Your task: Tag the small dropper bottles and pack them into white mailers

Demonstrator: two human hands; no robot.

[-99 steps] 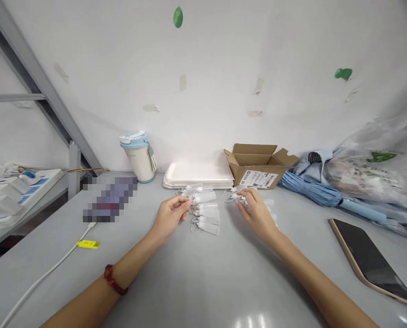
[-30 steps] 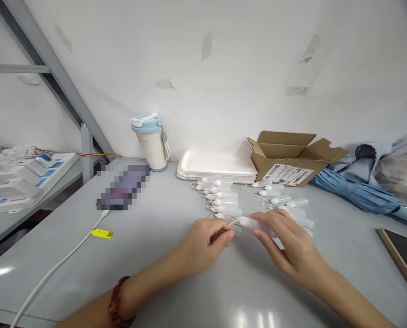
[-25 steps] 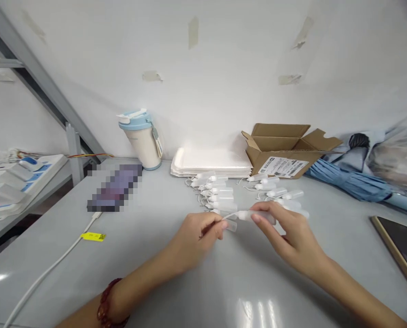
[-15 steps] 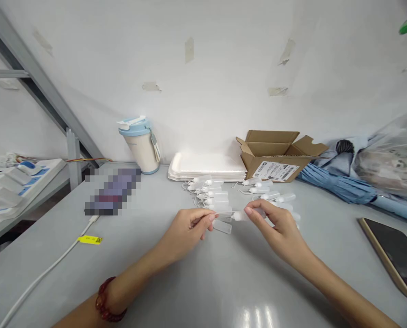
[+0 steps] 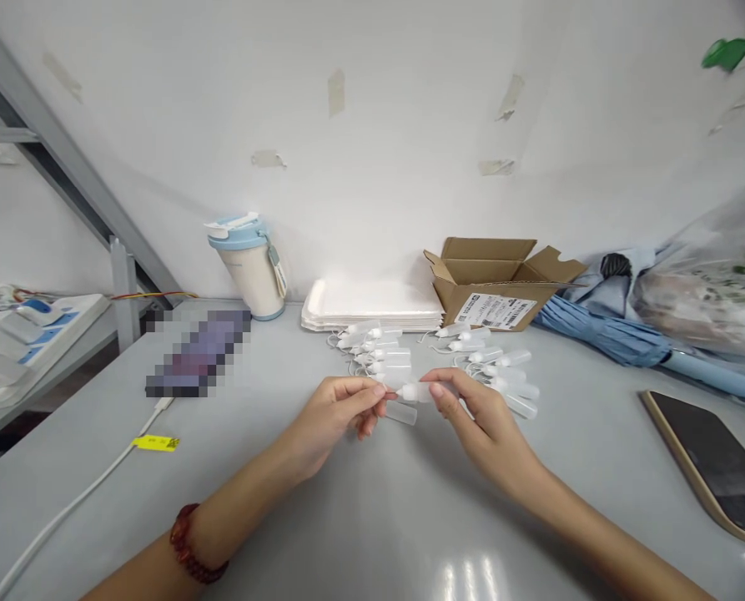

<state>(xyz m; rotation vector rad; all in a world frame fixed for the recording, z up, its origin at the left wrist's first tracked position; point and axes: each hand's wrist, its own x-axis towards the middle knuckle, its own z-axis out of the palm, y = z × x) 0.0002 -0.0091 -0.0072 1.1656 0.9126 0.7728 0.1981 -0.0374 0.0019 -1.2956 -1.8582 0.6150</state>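
1. Cup (image 5: 249, 275) is standing lidded at ten o'clock, contents hidden
2. Left hand (image 5: 331, 416) is pressing its fingertips together beside the nozzle (image 5: 405, 391), anything between them unclear
3. Bottle (image 5: 418, 392) is running crosswise between the hands, nozzle pointing to nine o'clock
4. Right hand (image 5: 481, 416), nearer, is pinching the bottle's body
5. Box (image 5: 510, 291) is gaping towards one o'clock, floor hidden

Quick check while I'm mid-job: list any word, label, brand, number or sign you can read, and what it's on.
No text is sharp enough to quote.
White label on the cardboard box: print and barcode, too small to read.
Yellow tag: tiny marks and a square code, unreadable.
Tumbler: faint marking, too small.
Plastic bag: print too blurred.
Pixelated device at left: nothing legible.
Small bottles: no lettering visible.
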